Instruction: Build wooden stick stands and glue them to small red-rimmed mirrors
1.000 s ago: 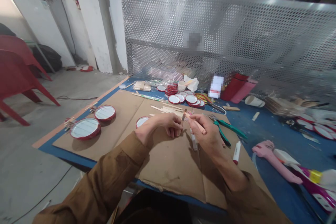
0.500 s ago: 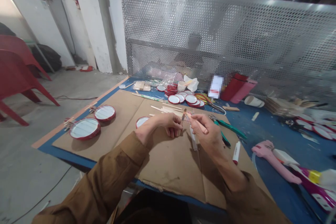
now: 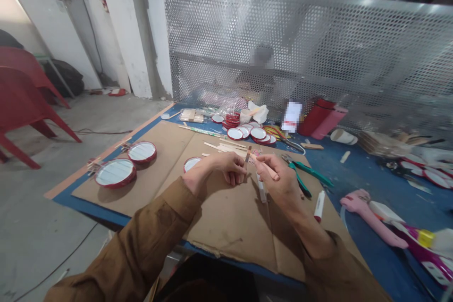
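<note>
Above the cardboard sheet point(image 3: 226, 226), my left hand point(image 3: 231, 168) is closed on a small flat stick point(image 3: 248, 153) with a dark part, held upright. My right hand point(image 3: 278, 174) grips a light pinkish handle point(image 3: 271, 171) whose tip meets the stick near its top; the tool's end is too small to make out. Several wooden sticks point(image 3: 226, 147) lie just behind my left hand. A white disc with a red rim point(image 3: 192, 164) is partly hidden by my left wrist. Below my right fingers lies a clear strip point(image 3: 262, 188).
Two round red-rimmed pieces point(image 3: 115, 172) with sticks lie at left. Green-handled pliers point(image 3: 311, 173), a white marker point(image 3: 319, 206) and a pink glue gun point(image 3: 373, 217) are at right. Red-rimmed discs point(image 3: 258, 133) and a red bottle point(image 3: 316, 117) stand behind, before a perforated metal panel point(image 3: 219, 33).
The right hand and the handle in it have shifted very slightly against the stick. The left hand keeps its hold, and the view has moved a little.
</note>
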A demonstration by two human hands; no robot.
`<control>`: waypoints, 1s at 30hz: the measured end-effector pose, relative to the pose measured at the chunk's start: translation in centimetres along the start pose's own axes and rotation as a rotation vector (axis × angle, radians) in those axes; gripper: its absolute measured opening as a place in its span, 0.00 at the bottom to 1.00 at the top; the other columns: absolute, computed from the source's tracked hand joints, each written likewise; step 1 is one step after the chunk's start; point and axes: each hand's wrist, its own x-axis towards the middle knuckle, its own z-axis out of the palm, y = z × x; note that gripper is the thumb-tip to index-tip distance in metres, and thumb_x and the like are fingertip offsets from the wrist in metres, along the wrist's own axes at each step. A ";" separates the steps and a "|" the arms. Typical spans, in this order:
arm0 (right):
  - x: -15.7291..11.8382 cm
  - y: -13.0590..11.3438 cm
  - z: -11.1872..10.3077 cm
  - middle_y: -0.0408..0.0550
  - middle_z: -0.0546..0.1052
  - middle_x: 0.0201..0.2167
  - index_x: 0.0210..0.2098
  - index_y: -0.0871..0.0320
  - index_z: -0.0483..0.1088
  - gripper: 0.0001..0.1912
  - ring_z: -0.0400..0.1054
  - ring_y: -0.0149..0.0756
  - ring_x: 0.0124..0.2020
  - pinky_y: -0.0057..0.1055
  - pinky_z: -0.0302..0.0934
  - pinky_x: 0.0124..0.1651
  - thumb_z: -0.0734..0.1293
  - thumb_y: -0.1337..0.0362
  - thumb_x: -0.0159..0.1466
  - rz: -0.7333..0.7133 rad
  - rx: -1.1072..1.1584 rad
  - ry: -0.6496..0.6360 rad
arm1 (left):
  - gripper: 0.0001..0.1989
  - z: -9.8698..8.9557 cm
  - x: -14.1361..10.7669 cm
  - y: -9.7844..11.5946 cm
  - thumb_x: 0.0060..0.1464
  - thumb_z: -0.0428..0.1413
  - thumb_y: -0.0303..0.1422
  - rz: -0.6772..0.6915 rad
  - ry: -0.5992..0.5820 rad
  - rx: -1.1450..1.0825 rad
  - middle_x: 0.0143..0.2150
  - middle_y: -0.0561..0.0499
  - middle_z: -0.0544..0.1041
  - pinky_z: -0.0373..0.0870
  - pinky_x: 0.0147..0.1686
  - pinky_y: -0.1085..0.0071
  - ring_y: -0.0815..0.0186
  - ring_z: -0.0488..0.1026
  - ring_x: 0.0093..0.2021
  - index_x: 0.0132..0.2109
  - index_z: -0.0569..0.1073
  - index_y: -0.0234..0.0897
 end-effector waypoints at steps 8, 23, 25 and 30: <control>0.0 -0.2 -0.1 0.47 0.79 0.35 0.41 0.55 0.71 0.12 0.73 0.38 0.33 0.35 0.65 0.38 0.62 0.56 0.65 -0.030 -0.004 -0.011 | 0.16 0.0 -0.1 0.1 0.51 0.61 0.43 0.007 0.014 -0.009 0.24 0.50 0.76 0.70 0.27 0.72 0.68 0.75 0.24 0.33 0.71 0.33; -0.1 -0.3 -0.1 0.47 0.79 0.35 0.41 0.55 0.71 0.12 0.73 0.37 0.32 0.33 0.65 0.36 0.62 0.56 0.65 -0.036 0.019 -0.020 | 0.13 0.3 -0.4 0.5 0.51 0.60 0.41 -0.003 0.027 -0.008 0.24 0.52 0.75 0.71 0.27 0.72 0.69 0.74 0.24 0.32 0.70 0.34; -0.1 -0.1 0.0 0.48 0.79 0.36 0.43 0.55 0.71 0.12 0.73 0.37 0.32 0.33 0.65 0.36 0.61 0.56 0.65 -0.024 0.026 -0.008 | 0.15 0.3 -0.5 0.5 0.50 0.61 0.42 -0.001 0.025 -0.005 0.24 0.51 0.76 0.70 0.27 0.72 0.68 0.74 0.23 0.32 0.70 0.33; 0.0 -0.2 -0.1 0.48 0.79 0.37 0.43 0.55 0.71 0.12 0.73 0.40 0.38 0.36 0.66 0.41 0.62 0.56 0.65 -0.044 0.022 -0.001 | 0.13 0.3 -0.5 0.5 0.51 0.60 0.40 0.000 0.025 -0.004 0.24 0.51 0.75 0.70 0.27 0.73 0.68 0.74 0.23 0.32 0.71 0.33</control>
